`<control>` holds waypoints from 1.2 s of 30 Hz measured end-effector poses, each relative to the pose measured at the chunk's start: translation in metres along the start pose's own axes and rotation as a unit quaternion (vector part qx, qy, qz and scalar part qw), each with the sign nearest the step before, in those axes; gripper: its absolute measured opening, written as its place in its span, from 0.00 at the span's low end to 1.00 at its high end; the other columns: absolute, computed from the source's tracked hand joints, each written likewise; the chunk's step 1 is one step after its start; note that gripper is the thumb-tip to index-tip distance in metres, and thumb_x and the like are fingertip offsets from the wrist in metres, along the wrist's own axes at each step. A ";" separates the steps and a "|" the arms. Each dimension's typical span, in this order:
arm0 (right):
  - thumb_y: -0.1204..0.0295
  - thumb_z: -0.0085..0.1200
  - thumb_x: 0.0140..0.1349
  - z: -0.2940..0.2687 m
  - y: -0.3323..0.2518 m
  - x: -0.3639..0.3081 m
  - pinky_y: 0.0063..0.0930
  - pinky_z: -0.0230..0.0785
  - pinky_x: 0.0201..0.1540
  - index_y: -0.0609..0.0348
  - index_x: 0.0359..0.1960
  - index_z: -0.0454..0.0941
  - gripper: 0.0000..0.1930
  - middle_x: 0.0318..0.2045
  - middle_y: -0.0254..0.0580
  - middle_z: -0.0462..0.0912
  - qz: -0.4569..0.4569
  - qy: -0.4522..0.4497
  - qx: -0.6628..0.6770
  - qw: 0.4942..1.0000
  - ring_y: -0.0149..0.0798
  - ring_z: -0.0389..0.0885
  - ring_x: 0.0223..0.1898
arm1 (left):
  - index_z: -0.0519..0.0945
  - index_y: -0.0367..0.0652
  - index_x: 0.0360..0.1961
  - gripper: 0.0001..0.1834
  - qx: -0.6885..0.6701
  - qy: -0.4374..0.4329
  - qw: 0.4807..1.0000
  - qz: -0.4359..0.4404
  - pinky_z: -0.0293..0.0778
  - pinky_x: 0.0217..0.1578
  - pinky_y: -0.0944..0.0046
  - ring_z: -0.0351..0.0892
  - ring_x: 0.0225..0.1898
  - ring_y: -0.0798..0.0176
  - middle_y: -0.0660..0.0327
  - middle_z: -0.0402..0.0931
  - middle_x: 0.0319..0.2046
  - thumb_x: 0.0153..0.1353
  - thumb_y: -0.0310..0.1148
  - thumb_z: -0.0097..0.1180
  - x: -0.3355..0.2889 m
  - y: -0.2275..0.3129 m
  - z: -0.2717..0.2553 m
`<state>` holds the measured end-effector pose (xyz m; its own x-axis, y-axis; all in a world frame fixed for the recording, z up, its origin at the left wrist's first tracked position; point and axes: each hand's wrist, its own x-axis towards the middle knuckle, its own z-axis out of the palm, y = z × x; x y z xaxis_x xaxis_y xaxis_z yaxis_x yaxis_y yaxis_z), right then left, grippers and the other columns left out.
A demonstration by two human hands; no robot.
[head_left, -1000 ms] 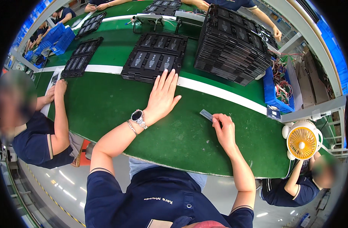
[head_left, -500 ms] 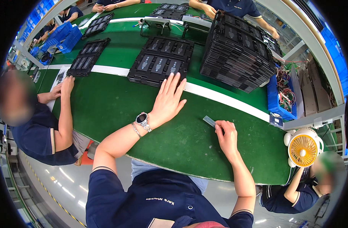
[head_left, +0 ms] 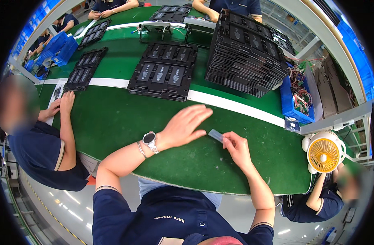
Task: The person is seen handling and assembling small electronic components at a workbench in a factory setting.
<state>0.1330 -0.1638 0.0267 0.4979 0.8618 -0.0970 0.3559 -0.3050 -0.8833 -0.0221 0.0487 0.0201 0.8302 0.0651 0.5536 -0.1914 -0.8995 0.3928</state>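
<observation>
My right hand (head_left: 237, 150) pinches one end of a small flat translucent strip (head_left: 215, 134) above the green tabletop (head_left: 191, 167). To its left my left hand (head_left: 183, 127) hovers with fingers stretched out and holds nothing; its thumb tip is close to the strip's free end. A watch and a bracelet are on my left wrist. Beyond the left hand, apart from it, lies a black tray-like panel (head_left: 162, 73) with rows of grey patterned inserts. A tall stack of similar black panels (head_left: 246, 61) stands to the right of it.
A blue bin (head_left: 295, 104) of coloured wires stands at the right, near a white and yellow fan (head_left: 323, 155). At the left a co-worker's hands (head_left: 62, 105) rest near another black panel (head_left: 85, 69). More people sit across the table. Metal stands (head_left: 154, 29) are at the back.
My left hand has drawn back from the black panel toward the strip. My right hand has shifted slightly left with the strip. The view has moved a little.
</observation>
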 end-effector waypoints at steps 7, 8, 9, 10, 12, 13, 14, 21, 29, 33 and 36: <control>0.71 0.52 0.71 0.003 0.005 -0.008 0.20 0.62 0.26 0.62 0.39 0.80 0.08 0.21 0.29 0.77 0.033 -0.129 0.106 0.985 0.21 0.71 0.23 | 0.77 0.47 0.56 0.25 -0.074 -0.117 0.985 0.098 0.78 0.47 0.56 0.82 0.42 0.56 0.60 0.80 0.37 0.62 0.46 0.63 -0.012 0.009 0.020; 0.71 0.52 0.71 0.002 0.001 -0.008 0.19 0.61 0.25 0.62 0.38 0.80 0.08 0.21 0.28 0.76 0.064 -0.163 0.117 0.978 0.20 0.70 0.23 | 0.78 0.48 0.54 0.23 -0.073 -0.119 0.984 0.110 0.78 0.45 0.57 0.83 0.40 0.57 0.61 0.81 0.35 0.62 0.46 0.63 -0.013 0.009 0.020; 0.69 0.51 0.72 0.002 -0.002 -0.008 0.18 0.59 0.25 0.62 0.38 0.79 0.09 0.22 0.26 0.75 0.073 -0.179 0.145 0.970 0.20 0.68 0.23 | 0.80 0.49 0.50 0.20 -0.087 -0.105 0.985 0.104 0.79 0.41 0.58 0.83 0.37 0.58 0.62 0.81 0.32 0.61 0.45 0.64 -0.010 0.011 0.016; 0.69 0.51 0.72 0.001 -0.004 -0.007 0.18 0.59 0.25 0.62 0.38 0.79 0.09 0.22 0.26 0.75 0.077 -0.179 0.144 0.970 0.20 0.68 0.23 | 0.80 0.49 0.50 0.20 -0.090 -0.105 0.985 0.103 0.79 0.41 0.58 0.83 0.37 0.58 0.62 0.81 0.32 0.61 0.45 0.64 -0.009 0.011 0.014; 0.68 0.50 0.73 0.000 -0.009 -0.005 0.17 0.59 0.25 0.62 0.39 0.78 0.10 0.23 0.27 0.76 0.093 -0.214 0.219 0.947 0.20 0.68 0.23 | 0.79 0.49 0.51 0.19 -0.157 -0.155 0.975 0.024 0.78 0.36 0.57 0.83 0.36 0.58 0.63 0.81 0.34 0.62 0.42 0.64 -0.011 0.010 0.011; 0.68 0.50 0.73 0.004 -0.007 -0.004 0.17 0.59 0.25 0.62 0.39 0.78 0.10 0.23 0.27 0.76 0.097 -0.214 0.219 0.947 0.20 0.68 0.23 | 0.79 0.48 0.51 0.17 -0.220 -0.111 0.969 -0.009 0.78 0.36 0.59 0.84 0.35 0.59 0.62 0.82 0.34 0.62 0.40 0.64 -0.008 0.013 0.014; 0.67 0.50 0.74 0.010 -0.003 -0.002 0.17 0.59 0.26 0.61 0.40 0.78 0.10 0.24 0.27 0.76 0.085 -0.185 0.277 0.939 0.20 0.68 0.23 | 0.77 0.45 0.53 0.18 -0.315 -0.115 0.936 -0.105 0.78 0.39 0.63 0.84 0.36 0.65 0.64 0.82 0.36 0.65 0.38 0.63 -0.010 0.018 0.017; 0.66 0.47 0.75 0.038 0.012 0.016 0.16 0.60 0.25 0.60 0.41 0.75 0.10 0.25 0.32 0.76 -0.001 -0.080 0.401 0.913 0.22 0.69 0.23 | 0.74 0.42 0.57 0.19 -0.605 -0.068 0.745 -0.271 0.75 0.44 0.69 0.78 0.43 0.75 0.67 0.79 0.41 0.70 0.37 0.59 -0.007 0.015 0.044; 0.62 0.52 0.73 0.039 0.009 0.048 0.18 0.59 0.26 0.59 0.43 0.76 0.12 0.24 0.32 0.74 -0.034 -0.051 0.539 0.840 0.25 0.68 0.22 | 0.61 0.43 0.73 0.32 -0.690 0.076 0.648 -0.313 0.74 0.47 0.67 0.77 0.43 0.71 0.67 0.76 0.42 0.72 0.36 0.55 0.015 0.010 0.050; 0.62 0.51 0.73 0.037 0.006 0.046 0.18 0.60 0.26 0.59 0.42 0.76 0.12 0.23 0.32 0.74 -0.022 -0.077 0.513 0.855 0.25 0.69 0.22 | 0.67 0.39 0.70 0.28 -0.660 0.026 0.693 -0.290 0.74 0.53 0.65 0.77 0.47 0.70 0.65 0.78 0.44 0.72 0.36 0.55 0.007 0.004 0.052; 0.62 0.50 0.74 0.034 0.009 0.044 0.18 0.60 0.24 0.60 0.42 0.77 0.13 0.24 0.32 0.75 -0.017 -0.101 0.490 0.866 0.25 0.70 0.22 | 0.78 0.38 0.59 0.19 -0.653 0.033 0.695 -0.300 0.71 0.56 0.66 0.76 0.50 0.71 0.63 0.81 0.48 0.72 0.35 0.57 0.008 0.010 0.048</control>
<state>0.1311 -0.1145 -0.0012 0.3170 0.9469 -0.0533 -0.5232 0.1277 -0.8426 0.0076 0.0202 -0.0065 0.9481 0.3175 0.0190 -0.1697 0.4541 0.8746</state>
